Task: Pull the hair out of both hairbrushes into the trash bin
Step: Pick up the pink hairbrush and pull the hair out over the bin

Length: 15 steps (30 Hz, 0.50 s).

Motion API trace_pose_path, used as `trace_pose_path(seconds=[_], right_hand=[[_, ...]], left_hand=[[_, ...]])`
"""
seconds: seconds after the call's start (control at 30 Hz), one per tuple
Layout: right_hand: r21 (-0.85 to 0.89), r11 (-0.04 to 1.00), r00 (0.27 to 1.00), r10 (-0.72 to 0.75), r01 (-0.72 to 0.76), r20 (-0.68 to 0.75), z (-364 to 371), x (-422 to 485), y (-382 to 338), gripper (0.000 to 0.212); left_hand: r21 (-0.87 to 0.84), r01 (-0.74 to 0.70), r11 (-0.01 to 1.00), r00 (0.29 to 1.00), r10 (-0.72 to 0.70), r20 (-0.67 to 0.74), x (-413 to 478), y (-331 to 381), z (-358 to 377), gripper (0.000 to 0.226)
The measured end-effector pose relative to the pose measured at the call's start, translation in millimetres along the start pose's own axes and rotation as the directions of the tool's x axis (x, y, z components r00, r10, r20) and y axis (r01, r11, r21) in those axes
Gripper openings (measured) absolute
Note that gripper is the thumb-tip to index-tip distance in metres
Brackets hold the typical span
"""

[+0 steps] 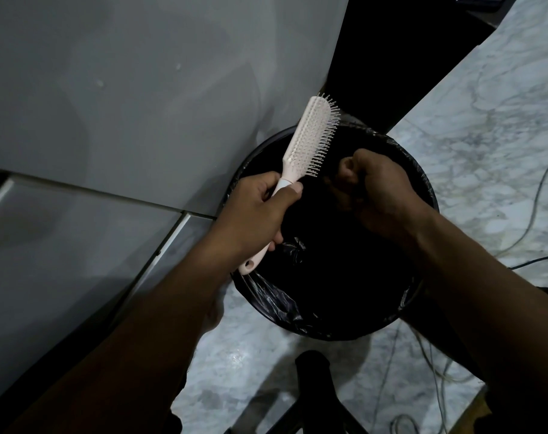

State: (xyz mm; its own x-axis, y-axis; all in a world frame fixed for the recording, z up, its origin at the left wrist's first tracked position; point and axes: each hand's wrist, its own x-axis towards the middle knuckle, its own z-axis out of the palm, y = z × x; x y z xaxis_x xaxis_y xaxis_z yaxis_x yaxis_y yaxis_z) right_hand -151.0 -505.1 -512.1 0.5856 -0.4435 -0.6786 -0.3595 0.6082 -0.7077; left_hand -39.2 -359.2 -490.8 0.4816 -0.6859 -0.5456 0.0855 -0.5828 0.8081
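Observation:
A pale pink hairbrush (313, 136) is held upright over a round black trash bin (420, 286) lined with a black bag. My left hand (260, 211) grips the brush by its handle, bristles facing right. My right hand (376, 189) hovers over the bin just right of the bristles, fingers pinched together. Dark strands seem to run from the bristles to those fingers, but against the black bin I cannot tell for sure. Only one hairbrush is in view.
A grey wall or cabinet panel (125, 89) stands at the left, touching the bin. The marble floor (485, 120) spreads right, with thin cables (535, 195) lying on it. A dark object (313, 371) sits on the floor below the bin.

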Motion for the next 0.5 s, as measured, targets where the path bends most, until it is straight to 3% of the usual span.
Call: trace_pose_path(seconds=[0.07,0.13,0.2,0.27,0.37,0.43,0.5], right_hand=[[0.063,0.997,0.998,0.038,-0.035,-0.053,-4,0,-2,0.031],[0.01,0.998,0.987,0.057,-0.056,-0.148,-8,2,-3,0.031],[-0.196,0.974,0.956,0.05,-0.11,-0.288,-12,5,1,0.038],[-0.436,0.883,0.936,0.01,-0.174,-0.352,-17,10,10,0.034],[-0.672,0.717,0.963,0.0,-0.187,-0.268,-20,15,22,0.019],[-0.623,0.77,0.975,-0.004,-0.139,-0.222,-15,14,20,0.012],[-0.352,0.928,0.977,0.051,-0.122,-0.206,-10,11,13,0.012]], left_hand=[[0.009,0.004,1.0,1.0,-0.003,-0.029,1,-1,0,0.021],[0.019,0.007,1.0,0.998,-0.006,-0.062,2,-3,-1,0.021],[0.028,0.006,1.0,0.996,-0.004,-0.091,3,-3,-2,0.021],[0.032,0.007,0.999,0.994,-0.004,-0.11,4,-4,-2,0.021],[0.053,-0.007,0.999,0.994,0.013,-0.109,4,-5,-1,0.02],[0.084,-0.018,0.996,0.994,0.027,-0.105,3,-6,0,0.021],[0.133,-0.037,0.99,0.992,0.053,-0.112,2,-7,0,0.024]])
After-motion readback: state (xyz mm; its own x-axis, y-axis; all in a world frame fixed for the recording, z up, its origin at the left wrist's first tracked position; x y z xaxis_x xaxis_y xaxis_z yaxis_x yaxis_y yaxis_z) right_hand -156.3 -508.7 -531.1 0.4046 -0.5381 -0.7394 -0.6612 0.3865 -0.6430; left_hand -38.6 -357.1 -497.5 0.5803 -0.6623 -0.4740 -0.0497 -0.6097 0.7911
